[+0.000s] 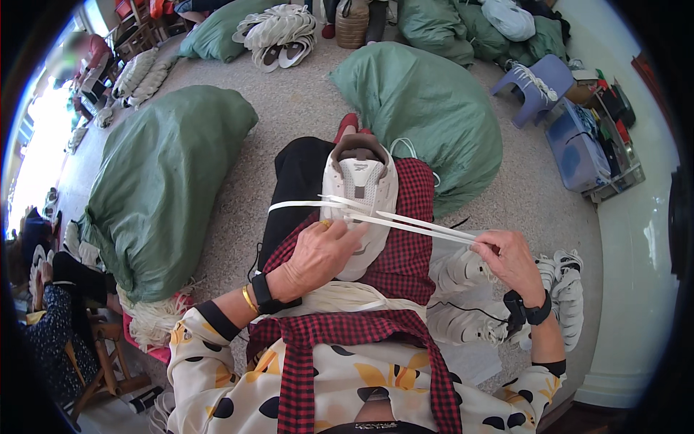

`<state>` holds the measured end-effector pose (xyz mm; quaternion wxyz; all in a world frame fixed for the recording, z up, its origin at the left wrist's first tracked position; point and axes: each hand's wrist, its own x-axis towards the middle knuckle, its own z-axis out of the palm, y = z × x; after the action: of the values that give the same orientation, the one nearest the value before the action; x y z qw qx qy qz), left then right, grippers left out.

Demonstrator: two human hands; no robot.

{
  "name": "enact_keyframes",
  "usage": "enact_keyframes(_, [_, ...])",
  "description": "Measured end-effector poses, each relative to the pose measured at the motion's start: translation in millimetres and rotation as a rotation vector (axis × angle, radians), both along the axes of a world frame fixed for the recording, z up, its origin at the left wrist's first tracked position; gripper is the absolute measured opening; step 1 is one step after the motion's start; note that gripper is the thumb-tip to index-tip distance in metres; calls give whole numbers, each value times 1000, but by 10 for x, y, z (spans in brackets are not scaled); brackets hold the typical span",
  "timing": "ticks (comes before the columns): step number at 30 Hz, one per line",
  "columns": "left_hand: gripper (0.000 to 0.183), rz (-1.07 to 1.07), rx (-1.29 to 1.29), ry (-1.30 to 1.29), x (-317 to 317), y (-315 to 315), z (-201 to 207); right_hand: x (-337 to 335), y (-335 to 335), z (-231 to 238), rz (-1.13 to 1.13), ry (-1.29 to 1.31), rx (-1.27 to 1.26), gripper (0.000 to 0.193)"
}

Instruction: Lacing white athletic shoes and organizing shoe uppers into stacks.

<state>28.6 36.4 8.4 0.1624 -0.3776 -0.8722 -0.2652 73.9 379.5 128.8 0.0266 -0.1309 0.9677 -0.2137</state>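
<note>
A white sneaker [365, 184] with a brown lining lies across my lap, its heel opening pointing away from me. Flat white shoelaces [426, 230] run out from its eyelets to the right, and another loose length hangs over to the left. My right hand [506, 262] pinches the laces, which are stretched taut away from the shoe. My left hand [322, 253] is closed over the front of the sneaker by the lacing, its fingertips on a lace. A bundle of white laces [347, 296] rests on my lap, against the red-and-black checked apron [397, 267].
Large green sacks [173, 173] stand to the left and ahead [426, 108]. White shoes [463, 296] are stacked at my right, near a purple stool [535, 87] and a plastic bin [578, 145]. A red basket of laces [155, 325] sits at left. Other people sit at left.
</note>
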Motion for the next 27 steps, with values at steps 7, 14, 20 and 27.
enact_keyframes(7, [35, 6, 39, -12, 16, -9, 48, -113, 37, -65, -61, -21, -40, 19])
enact_keyframes(14, [18, 75, 178, -92, -54, -165, 128, -67, -34, 86, -29, -17, -56, 15])
enact_keyframes(20, [15, 93, 205, -112, -40, -153, 170, -74, -11, -34, 5, 9, -80, 15])
enact_keyframes(27, [17, 194, 273, 44, -200, -249, 274, -110, -18, -3, -47, -1, -70, 15])
